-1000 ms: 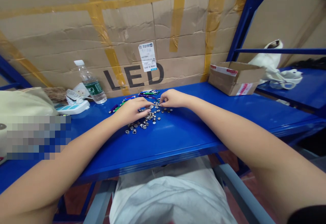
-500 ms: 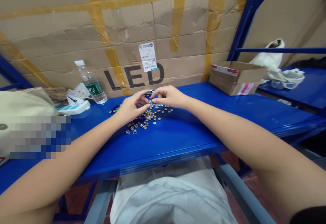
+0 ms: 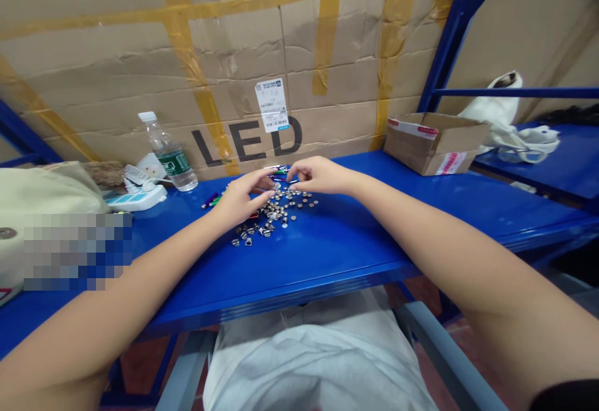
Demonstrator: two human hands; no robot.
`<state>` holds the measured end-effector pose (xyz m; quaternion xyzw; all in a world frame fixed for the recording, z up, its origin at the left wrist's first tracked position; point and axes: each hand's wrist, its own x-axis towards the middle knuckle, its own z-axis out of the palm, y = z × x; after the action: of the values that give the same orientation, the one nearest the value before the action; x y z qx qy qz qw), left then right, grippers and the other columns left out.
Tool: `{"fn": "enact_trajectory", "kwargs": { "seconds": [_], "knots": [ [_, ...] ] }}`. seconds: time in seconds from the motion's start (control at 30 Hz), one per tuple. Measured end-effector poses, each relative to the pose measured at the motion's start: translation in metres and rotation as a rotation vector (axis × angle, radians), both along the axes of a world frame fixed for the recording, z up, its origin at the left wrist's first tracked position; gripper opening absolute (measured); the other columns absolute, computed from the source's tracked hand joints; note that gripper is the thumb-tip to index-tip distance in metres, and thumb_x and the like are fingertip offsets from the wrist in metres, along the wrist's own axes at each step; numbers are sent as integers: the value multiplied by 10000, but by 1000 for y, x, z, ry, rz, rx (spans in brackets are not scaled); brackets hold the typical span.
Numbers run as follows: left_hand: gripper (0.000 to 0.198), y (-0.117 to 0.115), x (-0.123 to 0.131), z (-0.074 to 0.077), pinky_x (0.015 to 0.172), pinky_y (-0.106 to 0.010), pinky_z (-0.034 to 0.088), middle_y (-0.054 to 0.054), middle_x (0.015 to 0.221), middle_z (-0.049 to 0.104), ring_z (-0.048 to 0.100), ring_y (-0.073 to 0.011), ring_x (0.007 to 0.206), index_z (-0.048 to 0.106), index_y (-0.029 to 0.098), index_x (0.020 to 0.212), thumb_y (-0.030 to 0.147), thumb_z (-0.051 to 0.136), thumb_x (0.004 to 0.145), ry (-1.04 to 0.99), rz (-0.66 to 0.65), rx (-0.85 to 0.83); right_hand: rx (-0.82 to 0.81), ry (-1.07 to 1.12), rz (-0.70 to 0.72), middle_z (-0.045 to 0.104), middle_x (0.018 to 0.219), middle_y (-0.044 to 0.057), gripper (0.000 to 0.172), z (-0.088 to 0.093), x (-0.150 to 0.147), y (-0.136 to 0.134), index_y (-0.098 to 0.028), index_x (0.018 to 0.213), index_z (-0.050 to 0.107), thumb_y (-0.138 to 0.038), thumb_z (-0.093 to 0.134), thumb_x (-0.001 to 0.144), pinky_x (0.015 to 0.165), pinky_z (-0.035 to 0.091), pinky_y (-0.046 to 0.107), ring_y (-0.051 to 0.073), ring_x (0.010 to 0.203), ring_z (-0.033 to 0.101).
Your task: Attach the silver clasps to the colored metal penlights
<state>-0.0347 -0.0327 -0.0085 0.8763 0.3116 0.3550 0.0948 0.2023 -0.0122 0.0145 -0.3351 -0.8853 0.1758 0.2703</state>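
Observation:
Loose on the blue table lies a pile of small silvery metal parts, with flat round discs (image 3: 279, 211) in the middle and several clip-like metal pieces (image 3: 248, 234) nearer me. My left hand (image 3: 243, 196) is over the pile's left side, its thumb and fingers curved around a small shiny metal part (image 3: 276, 186) at the fingertips. My right hand (image 3: 314, 175) is just to the right, above the pile, fingers curled and thumb close to the forefinger. Whatever is in that pinch is too small to make out. Blue and green slim sticks (image 3: 281, 171) lie behind the hands.
A water bottle (image 3: 174, 160) and a white power strip (image 3: 138, 199) stand at the back left, beside a pale cloth bag (image 3: 47, 189). An open cardboard box (image 3: 416, 146) sits at the right. Behind the blue table (image 3: 299, 261) rises a large taped carton (image 3: 346, 111).
My right hand has moved a little to the right, parting from the left fingertips, where both had met at a small metal part. My left hand has stayed nearly in place.

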Motion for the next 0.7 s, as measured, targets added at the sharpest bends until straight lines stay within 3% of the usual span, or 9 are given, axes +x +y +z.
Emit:
{"fn": "enact_trajectory", "kwargs": {
  "seconds": [0.2,0.3,0.5,0.7],
  "knots": [
    [421,2,-3,-1,854,-311,544,-52,1010,661,647,-140,916,487,203,1292,152,557,879,158,-69,368,8,-343,-38,619,685,5,198,3,9,2,-164,924,702,-250,624,765,599,340,253,115,606,505],
    [448,1,0,-3,840,-295,543,-52,1012,657,645,-139,923,461,202,1304,132,556,872,170,-90,468,17,-457,-59,660,765,32,203,5,8,1,-167,925,717,-247,649,751,609,352,254,131,643,531],
    [462,-1,2,-4,840,-284,541,-47,1014,662,650,-136,926,434,197,1314,138,542,868,204,-92,456,42,-548,-87,695,853,52,216,6,10,1,-165,952,726,-228,644,763,636,373,257,152,710,572],
    [420,0,1,-3,830,-299,545,-51,1003,670,657,-145,916,463,195,1290,164,538,878,223,-77,423,-23,-512,-46,707,818,35,205,-1,10,7,-182,932,721,-221,618,759,630,401,250,149,705,596]
  ]
}}
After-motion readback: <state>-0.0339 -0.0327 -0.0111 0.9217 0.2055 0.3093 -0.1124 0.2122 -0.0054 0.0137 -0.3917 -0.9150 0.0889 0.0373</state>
